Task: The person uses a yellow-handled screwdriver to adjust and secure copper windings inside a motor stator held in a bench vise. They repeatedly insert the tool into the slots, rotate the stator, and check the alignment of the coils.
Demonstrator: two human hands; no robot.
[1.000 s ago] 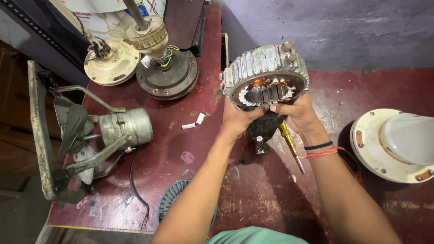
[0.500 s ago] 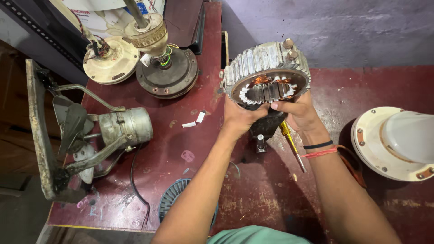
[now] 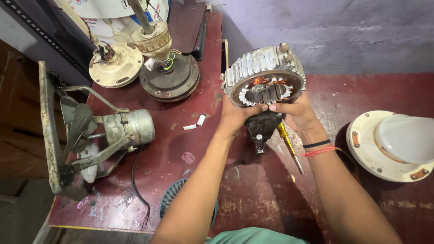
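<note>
a dark grille (image 3: 174, 199) is lying nearest on the red table (image 3: 253, 212). above it, the left hand (image 3: 236, 116) and right hand (image 3: 296, 113) are gripping the motor ring (image 3: 264, 74) from below, fingers curled, thumbs pressing its windings, a screwdriver (image 3: 289, 147) lying underneath.

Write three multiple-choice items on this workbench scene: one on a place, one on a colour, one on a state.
1. Where does the yellow-handled screwdriver lie?
A. beside the right hand
B. on the white dome
C. under the exhaust fan

2. What colour is the tabletop?
A. green
B. dark red
C. white

3. How is the motor stator held?
A. flat on the table
B. by the left hand alone
C. by both hands

Key: 1 A, it lies just under that wrist; 2 B, worn red surface; 3 C, both hands grip its lower rim.
</note>
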